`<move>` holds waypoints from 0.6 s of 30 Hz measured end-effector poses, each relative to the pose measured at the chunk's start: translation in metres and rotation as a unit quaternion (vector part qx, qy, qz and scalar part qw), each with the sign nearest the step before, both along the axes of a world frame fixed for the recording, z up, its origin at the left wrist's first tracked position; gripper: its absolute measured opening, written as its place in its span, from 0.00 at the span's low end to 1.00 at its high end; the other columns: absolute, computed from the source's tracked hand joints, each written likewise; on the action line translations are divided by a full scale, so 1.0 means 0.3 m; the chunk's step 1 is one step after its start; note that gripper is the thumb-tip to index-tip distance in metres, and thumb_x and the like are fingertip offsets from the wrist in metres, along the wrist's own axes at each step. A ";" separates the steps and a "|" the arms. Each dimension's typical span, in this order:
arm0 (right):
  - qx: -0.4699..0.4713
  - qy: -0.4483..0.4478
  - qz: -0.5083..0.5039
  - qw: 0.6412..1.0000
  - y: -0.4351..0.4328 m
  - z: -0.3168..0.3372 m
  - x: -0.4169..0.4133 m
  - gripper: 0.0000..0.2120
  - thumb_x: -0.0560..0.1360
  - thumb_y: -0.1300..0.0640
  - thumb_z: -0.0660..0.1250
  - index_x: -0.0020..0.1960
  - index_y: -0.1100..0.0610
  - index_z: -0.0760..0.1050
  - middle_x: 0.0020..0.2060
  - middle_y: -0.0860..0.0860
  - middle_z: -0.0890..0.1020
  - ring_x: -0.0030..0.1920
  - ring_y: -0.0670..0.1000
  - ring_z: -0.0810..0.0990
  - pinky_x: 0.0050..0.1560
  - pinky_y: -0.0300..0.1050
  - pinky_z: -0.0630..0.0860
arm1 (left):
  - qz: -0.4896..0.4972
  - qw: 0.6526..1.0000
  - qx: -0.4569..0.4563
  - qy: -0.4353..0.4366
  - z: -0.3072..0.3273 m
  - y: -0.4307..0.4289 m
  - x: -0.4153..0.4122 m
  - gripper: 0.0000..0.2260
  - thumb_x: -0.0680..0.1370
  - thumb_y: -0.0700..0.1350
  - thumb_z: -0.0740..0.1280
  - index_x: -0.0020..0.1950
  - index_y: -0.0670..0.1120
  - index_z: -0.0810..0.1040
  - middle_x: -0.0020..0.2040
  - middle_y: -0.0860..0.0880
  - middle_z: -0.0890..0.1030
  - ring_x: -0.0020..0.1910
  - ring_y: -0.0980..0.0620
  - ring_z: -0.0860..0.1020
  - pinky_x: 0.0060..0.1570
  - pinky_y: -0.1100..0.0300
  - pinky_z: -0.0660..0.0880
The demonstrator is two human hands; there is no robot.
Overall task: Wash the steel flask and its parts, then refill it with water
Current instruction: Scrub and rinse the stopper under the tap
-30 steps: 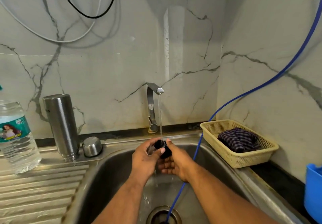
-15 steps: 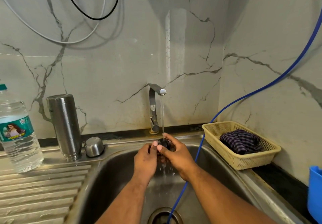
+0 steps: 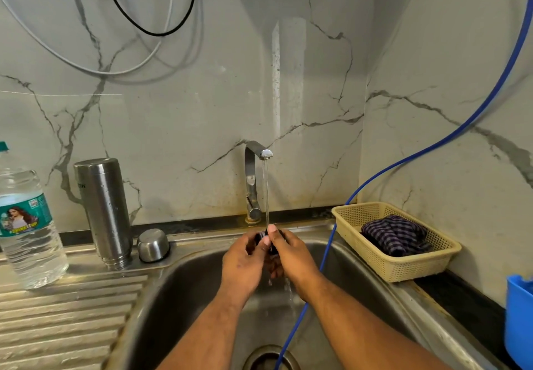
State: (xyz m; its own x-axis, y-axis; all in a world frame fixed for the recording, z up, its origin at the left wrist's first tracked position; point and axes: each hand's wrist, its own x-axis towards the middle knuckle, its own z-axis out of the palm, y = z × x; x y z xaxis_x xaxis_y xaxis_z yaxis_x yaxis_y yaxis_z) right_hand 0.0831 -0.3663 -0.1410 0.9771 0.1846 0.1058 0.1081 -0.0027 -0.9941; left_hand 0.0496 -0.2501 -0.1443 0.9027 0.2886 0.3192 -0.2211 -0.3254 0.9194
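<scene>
With your left hand [image 3: 245,257] and right hand [image 3: 292,255] both curled round the small black stopper [image 3: 260,236] under the tap's [image 3: 251,173] stream, turn it so water reaches every groove; the flask [image 3: 105,211] stands on the drainboard [image 3: 72,312] beside its steel cap [image 3: 153,244].

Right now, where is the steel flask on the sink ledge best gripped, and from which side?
Round the middle of the steel flask, from the front. It stands upright, a smooth straight cylinder, threaded end down. The water bottle stands to its left and the steel cap close on its right, so the front is free. Its wall looks wet: wrap fully.
</scene>
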 end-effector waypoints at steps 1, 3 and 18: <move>-0.003 -0.005 0.001 1.000 0.001 -0.003 0.000 0.19 0.80 0.35 0.62 0.63 0.45 0.78 0.52 0.49 0.85 0.51 0.48 0.84 0.52 0.48 0.84 | 0.024 1.000 0.000 0.013 -0.001 -0.003 0.004 0.10 0.82 0.55 0.65 0.55 0.51 0.82 0.49 0.52 0.84 0.48 0.58 0.81 0.42 0.68 0.73; 0.001 -0.003 0.015 1.000 0.003 -0.005 -0.001 0.20 0.79 0.35 0.65 0.66 0.44 0.76 0.57 0.48 0.83 0.57 0.48 0.82 0.60 0.52 0.82 | 0.055 0.997 -0.018 0.043 -0.002 -0.009 0.003 0.19 0.82 0.60 0.62 0.47 0.47 0.83 0.42 0.48 0.85 0.41 0.55 0.82 0.36 0.66 0.74; 0.114 0.077 0.072 0.988 0.002 0.030 -0.011 0.17 0.85 0.47 0.59 0.64 0.57 0.76 0.48 0.59 0.83 0.32 0.49 0.77 0.29 0.43 0.75 | -0.009 0.999 -0.047 0.004 -0.028 0.030 0.027 0.09 0.81 0.55 0.68 0.57 0.54 0.82 0.50 0.53 0.86 0.53 0.53 0.83 0.53 0.55 0.81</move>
